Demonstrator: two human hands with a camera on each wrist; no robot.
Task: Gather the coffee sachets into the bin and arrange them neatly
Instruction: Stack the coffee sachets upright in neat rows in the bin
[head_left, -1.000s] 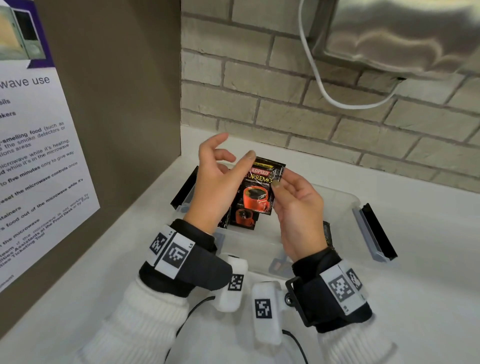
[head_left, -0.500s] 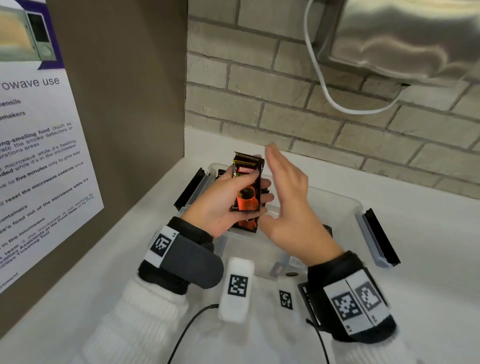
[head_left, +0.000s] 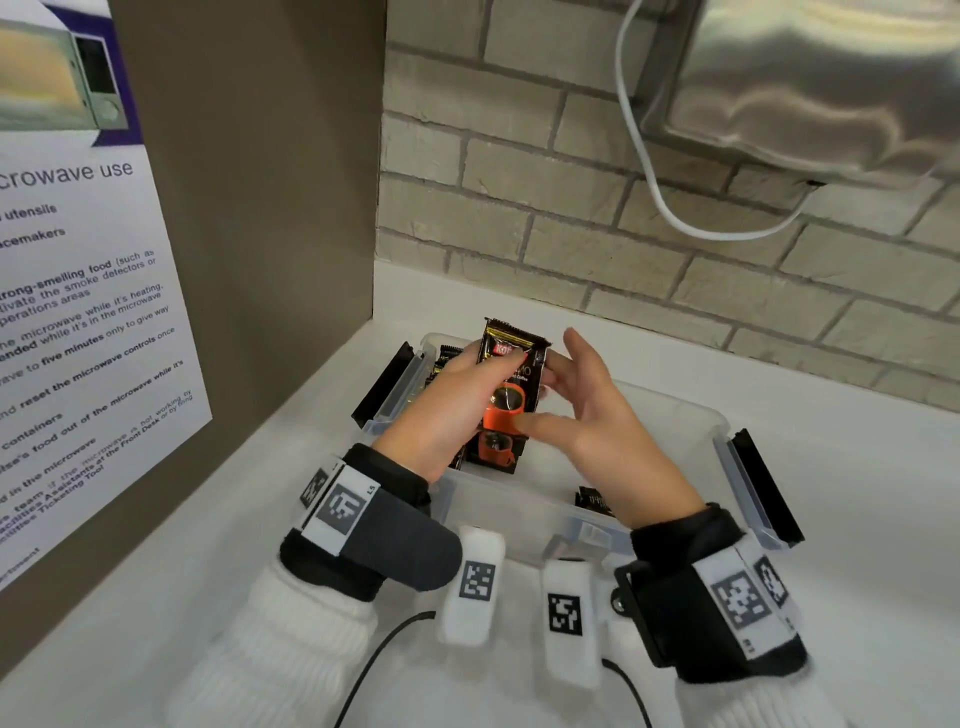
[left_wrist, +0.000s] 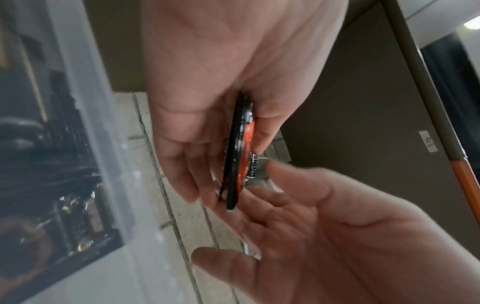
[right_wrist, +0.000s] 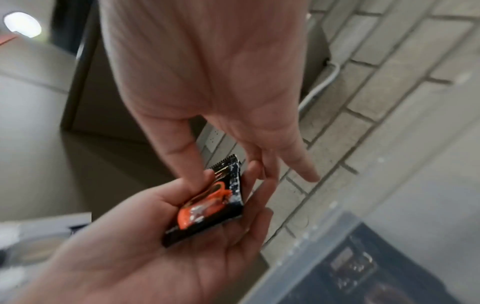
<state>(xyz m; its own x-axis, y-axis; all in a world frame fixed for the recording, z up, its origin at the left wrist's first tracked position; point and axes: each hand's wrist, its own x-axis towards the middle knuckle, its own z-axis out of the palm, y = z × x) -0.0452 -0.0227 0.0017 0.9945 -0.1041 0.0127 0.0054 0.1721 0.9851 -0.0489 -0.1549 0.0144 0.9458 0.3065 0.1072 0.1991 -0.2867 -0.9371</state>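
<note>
Fingers (head_left: 485, 364) of the left hand (head_left: 447, 410) curl round a small stack of coffee sachets (head_left: 511, 387), at least two, held upright over the left end of one clear bin (head_left: 719, 434); the right hand (head_left: 587, 415) lies open, fingers straight against the stack's right edge. More sachets stand at the bin's far left wall, number unclear; one dark sachet (head_left: 592, 501) lies near the front wall. Bin's right half bare
</note>
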